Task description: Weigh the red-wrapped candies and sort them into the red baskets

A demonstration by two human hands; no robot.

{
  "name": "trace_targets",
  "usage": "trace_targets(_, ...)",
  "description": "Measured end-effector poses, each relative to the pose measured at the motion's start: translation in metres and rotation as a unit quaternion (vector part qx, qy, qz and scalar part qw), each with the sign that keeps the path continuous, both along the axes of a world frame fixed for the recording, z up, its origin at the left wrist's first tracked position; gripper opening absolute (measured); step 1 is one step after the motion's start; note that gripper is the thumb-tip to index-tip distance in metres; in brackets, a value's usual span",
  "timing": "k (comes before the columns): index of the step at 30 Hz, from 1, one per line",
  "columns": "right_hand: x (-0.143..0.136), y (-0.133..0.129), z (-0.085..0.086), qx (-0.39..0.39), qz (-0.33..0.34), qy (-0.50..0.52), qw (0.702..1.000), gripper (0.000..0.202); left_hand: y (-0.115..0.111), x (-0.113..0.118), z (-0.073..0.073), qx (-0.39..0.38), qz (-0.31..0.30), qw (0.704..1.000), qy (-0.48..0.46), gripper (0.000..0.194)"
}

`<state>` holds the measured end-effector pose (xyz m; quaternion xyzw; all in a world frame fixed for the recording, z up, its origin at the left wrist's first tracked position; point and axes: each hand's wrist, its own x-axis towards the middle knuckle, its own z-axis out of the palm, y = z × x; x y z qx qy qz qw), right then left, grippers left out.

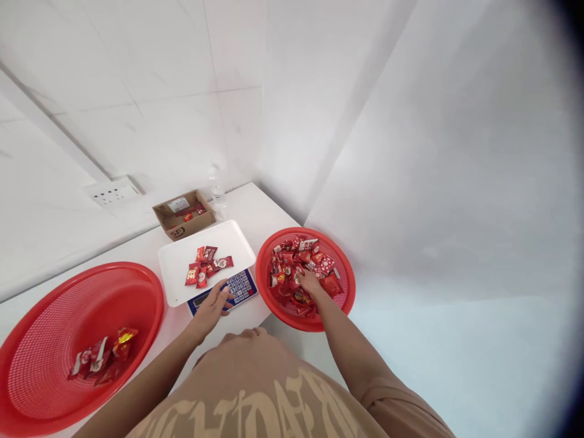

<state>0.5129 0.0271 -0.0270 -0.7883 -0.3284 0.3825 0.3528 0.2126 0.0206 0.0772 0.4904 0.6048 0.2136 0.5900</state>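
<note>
My left hand (212, 310) rests at the front of a digital scale (245, 289), its fingers stretched out over the display and blue keypad edge. On the scale's white tray (172, 267) lie several red-wrapped candies (204, 267). My right hand (310, 283) reaches into a red mesh basket (349, 274) full of red-wrapped candies (325, 265). Its fingertips are down among the wrappers, so I cannot see whether they hold anything.
A larger red basket (45, 286) at the left holds several wrapped candies (103, 359). Behind the scale stand an open cardboard box (182, 228) with red packets and a clear plastic bottle (216, 188). A wall socket (113, 191) is above the white table (255, 210).
</note>
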Motion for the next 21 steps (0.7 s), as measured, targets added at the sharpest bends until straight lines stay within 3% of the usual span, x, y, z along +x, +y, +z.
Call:
trace_targets(7,-0.023,0.011,-0.016,-0.051,0.069,-0.071,0.994,0.014,-0.014,-0.033,-0.016,-0.035,0.05,0.998,0.023,0.066)
trace_targets(14,-0.018,0.001,-0.015,-0.034,0.036,-0.02,0.999,0.012,-0.019,-0.04,-0.016,-0.039,0.043,0.998,0.024,0.07)
trace_targets(17,-0.017,-0.005,-0.003,-0.008,0.007,0.028,1.0,0.026,-0.018,-0.037,-0.012,-0.027,0.037,0.999,0.015,0.068)
trace_targets(21,-0.018,-0.011,0.034,-0.002,-0.062,0.158,0.986,0.038,-0.018,-0.033,-0.012,-0.029,0.018,0.999,0.015,0.066)
